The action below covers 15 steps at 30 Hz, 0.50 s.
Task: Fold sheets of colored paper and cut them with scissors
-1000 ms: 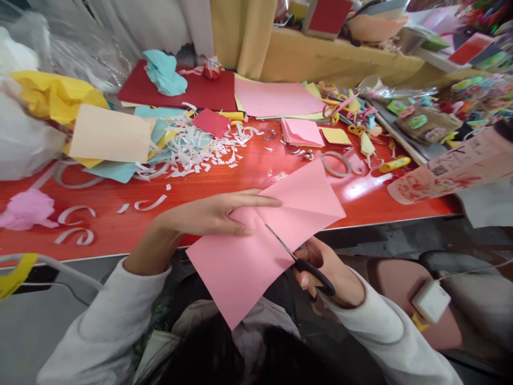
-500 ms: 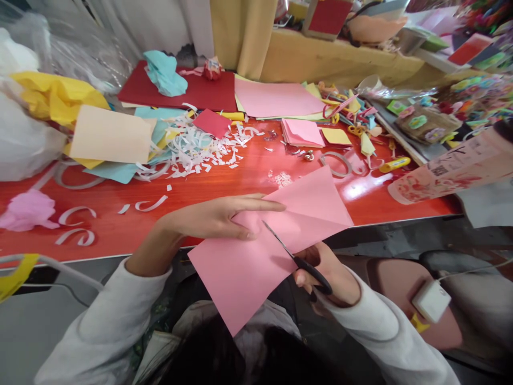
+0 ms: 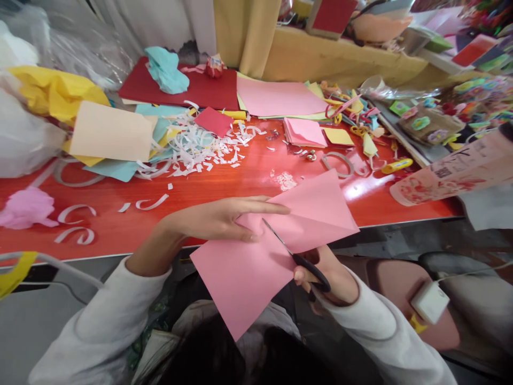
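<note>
A large pink sheet of paper [image 3: 240,278] spans the table's front edge, partly cut and slightly bent along the cut. My left hand [image 3: 216,218] grips its far left side, thumb and index finger lying over the top and the other fingers hidden underneath. In my right hand [image 3: 334,278] are black-handled scissors [image 3: 308,267]. Their blade lies within the sheet and points up and left toward my left thumb; the lower blade is hidden below the paper. My right fingers wrap the handles and are partly covered.
White paper shreds [image 3: 200,144] heap on the red table [image 3: 224,187]. A pink patterned cup [image 3: 444,166] leans in at right. Small pink and yellow paper stacks [image 3: 304,132] lie behind the sheet. A white charger [image 3: 430,301] rests on a pink seat [image 3: 393,283].
The pink sheet and my left hand have shifted slightly to the right. The scissors have barely moved, their blade still within the paper.
</note>
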### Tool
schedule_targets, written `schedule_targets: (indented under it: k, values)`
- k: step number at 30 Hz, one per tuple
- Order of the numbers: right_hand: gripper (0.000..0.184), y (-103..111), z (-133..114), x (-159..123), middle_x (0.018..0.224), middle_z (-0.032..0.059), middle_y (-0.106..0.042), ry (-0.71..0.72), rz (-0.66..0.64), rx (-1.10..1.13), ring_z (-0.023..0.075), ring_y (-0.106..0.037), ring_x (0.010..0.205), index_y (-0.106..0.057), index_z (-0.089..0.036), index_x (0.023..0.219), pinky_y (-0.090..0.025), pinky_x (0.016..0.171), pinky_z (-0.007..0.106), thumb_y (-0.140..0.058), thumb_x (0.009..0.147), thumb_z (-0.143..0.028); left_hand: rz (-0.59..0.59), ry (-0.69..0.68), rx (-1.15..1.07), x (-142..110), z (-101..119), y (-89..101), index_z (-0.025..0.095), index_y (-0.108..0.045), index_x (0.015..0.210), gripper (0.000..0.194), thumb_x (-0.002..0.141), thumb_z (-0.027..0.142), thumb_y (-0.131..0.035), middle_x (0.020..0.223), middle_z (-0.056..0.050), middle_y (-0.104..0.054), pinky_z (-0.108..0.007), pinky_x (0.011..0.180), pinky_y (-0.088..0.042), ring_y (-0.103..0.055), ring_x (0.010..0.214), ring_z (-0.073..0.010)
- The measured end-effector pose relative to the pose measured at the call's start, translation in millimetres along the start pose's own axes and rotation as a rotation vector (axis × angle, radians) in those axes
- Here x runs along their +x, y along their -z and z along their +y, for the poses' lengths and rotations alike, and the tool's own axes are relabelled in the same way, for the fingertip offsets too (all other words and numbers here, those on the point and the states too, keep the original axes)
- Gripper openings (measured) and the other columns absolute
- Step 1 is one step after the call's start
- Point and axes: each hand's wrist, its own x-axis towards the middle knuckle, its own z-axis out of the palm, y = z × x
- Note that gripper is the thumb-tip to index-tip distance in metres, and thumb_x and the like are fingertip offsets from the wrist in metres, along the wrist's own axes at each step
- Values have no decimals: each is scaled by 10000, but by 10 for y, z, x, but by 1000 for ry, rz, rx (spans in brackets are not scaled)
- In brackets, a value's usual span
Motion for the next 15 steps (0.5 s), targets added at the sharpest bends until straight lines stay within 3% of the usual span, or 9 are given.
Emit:
schedule_targets:
  k: [6, 13, 15]
  values:
    - [576, -6, -22, 11, 425, -85, -475, -26, -45, -6, 74, -384, 307, -503, -187, 1073, -315, 281, 198, -760, 593, -376, 0, -13, -20, 0, -12, -9, 269, -353, 1348, 522, 846, 279, -495, 1411, -6, -375, -270, 1036, -256, -328, 1296, -189]
    - [550, -21, -82, 42, 476, -72, -495, 99, -126, -73, 67, -373, 337, -507, -244, 1180, -309, 293, 182, -711, 674, -314, 4, -16, -43, 6, -19, -36, 283, -370, 1338, 523, 835, 269, -513, 1399, -4, -395, -280, 1035, -267, -354, 1280, -192]
    - [532, -19, -77, 43, 462, -74, -490, 95, -77, -111, 63, -357, 315, -545, -232, 1140, -292, 279, 182, -730, 648, -309, 11, -18, -52, 8, -22, -42, 281, -375, 1335, 520, 834, 255, -514, 1397, -2, -397, -273, 1037, -260, -351, 1282, -185]
